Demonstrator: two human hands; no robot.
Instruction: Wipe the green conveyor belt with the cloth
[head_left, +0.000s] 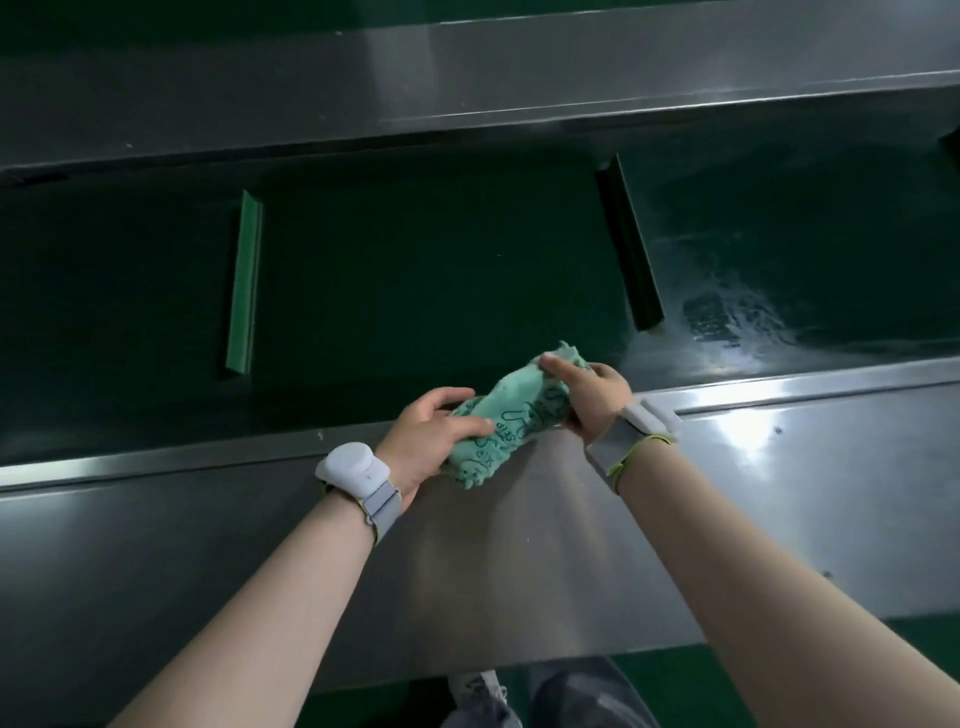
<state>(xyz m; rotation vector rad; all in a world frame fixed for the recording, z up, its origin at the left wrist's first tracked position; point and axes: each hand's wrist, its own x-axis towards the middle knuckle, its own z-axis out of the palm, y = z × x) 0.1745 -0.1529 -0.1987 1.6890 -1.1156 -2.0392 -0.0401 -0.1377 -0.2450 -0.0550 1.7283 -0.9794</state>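
Gripping the cloth (506, 415) over the belt's (426, 270) near edge, both hands.

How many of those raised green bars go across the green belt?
2. One lighter green raised bar crosses the dark green conveyor belt on the left; one darker green raised bar crosses it on the right. More may lie outside the view.

Bunched cloth (506, 415) between both hands

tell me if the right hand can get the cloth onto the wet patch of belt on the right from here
Probably yes. The right hand holds the cloth just over the near metal rail; the wet patch lies beyond it, right of the raised cleat, with nothing between.
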